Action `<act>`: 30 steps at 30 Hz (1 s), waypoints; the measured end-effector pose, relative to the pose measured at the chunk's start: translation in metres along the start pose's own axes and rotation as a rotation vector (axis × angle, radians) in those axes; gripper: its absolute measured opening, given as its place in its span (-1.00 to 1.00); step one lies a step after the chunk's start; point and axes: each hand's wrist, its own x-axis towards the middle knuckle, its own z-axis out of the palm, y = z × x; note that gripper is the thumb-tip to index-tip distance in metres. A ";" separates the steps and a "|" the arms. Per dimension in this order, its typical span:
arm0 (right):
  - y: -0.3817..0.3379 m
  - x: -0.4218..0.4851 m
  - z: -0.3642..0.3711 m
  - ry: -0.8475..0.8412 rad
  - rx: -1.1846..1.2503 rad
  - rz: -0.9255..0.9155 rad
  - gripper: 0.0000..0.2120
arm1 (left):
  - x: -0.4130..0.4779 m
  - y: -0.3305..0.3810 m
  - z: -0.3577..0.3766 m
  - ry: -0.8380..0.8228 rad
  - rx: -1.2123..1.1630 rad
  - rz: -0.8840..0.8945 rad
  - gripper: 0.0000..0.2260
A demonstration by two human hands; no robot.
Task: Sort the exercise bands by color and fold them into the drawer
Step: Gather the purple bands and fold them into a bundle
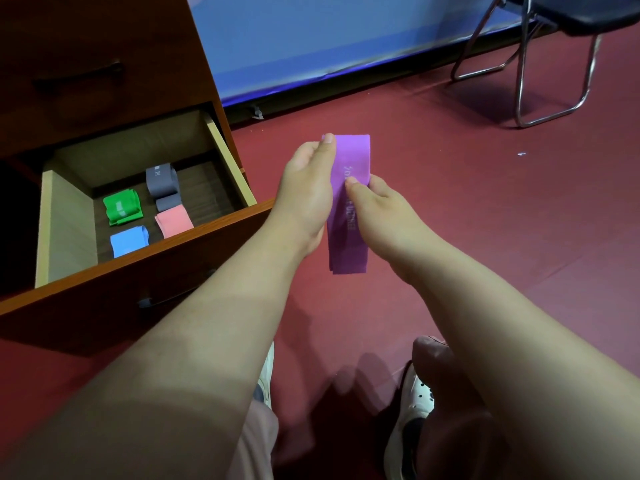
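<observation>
A purple band [351, 202] is held up in the air above the red floor [485, 237], just to the right of the open drawer [65, 230]. The left hand [304, 192] is pinched on its upper left corner, and the right hand [381, 209] is clamped on its middle from the right side. If either pinch is loosened, the slick doubled layers could be expected to slide apart and the fold to spring open, or the band could be dropped to the floor. The band is seen as a long, flat, doubled strip with pale lettering along its length and its lower end hanging free. In the drawer, green [122, 206], grey [162, 184], pink [174, 220] and blue [129, 241] folded bands are laid apart.
</observation>
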 end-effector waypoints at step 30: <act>0.002 0.010 -0.003 0.150 0.056 0.001 -0.71 | 0.009 -0.003 -0.002 0.029 -0.027 -0.083 -0.82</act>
